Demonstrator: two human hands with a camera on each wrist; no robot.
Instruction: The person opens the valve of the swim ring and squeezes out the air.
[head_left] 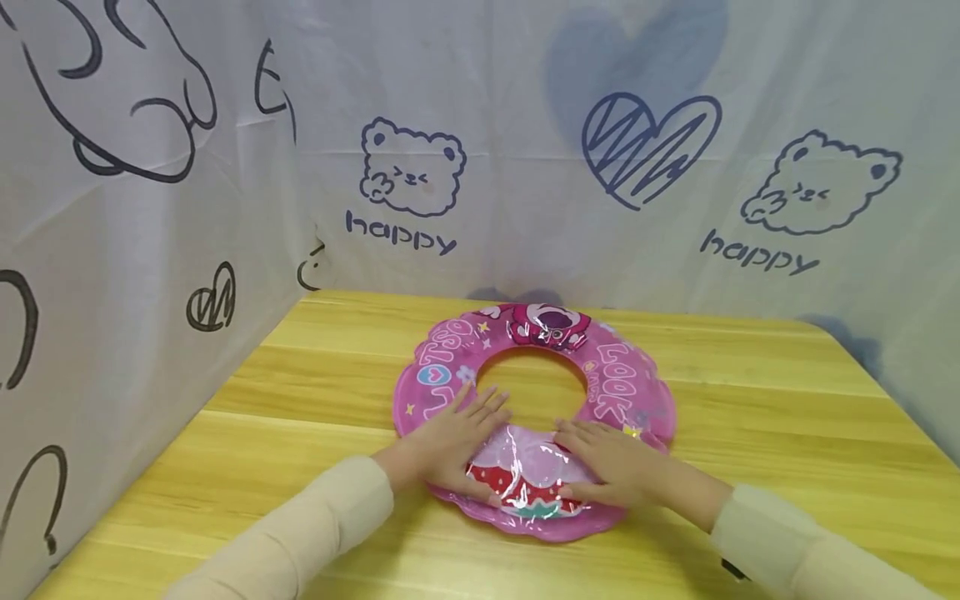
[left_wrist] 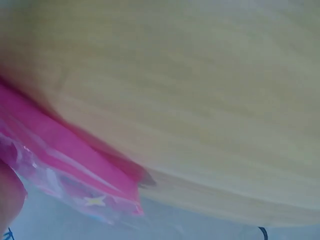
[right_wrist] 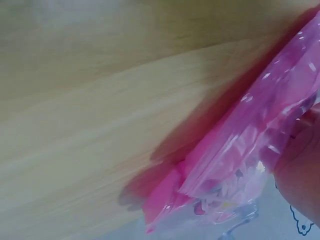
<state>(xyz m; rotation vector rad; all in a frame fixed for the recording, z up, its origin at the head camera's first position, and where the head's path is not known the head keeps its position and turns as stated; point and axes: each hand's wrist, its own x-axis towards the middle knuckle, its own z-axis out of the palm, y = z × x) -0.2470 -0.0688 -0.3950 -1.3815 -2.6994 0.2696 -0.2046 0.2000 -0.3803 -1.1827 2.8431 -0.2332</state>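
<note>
Head view: fingers (head_left: 583,435) touch ring (head_left: 528,462) (printed "LOOK").

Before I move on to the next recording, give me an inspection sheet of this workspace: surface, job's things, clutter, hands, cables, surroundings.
Surface: table with yellowish wood grain.
Job's things: pink swim ring lying on the table, glossy, with a strawberry print on its near side; firmness cannot be told.
Clutter: small dark item by the right cuff; too little shows to identify it.
Left hand: resting on the ring's near left part, fingers extended.
Right hand: resting on its near right part, fingers extended.
Cables: nothing seen.
Surroundings: pale cloth behind and at left, with line drawings and "happy" lettering.
</note>
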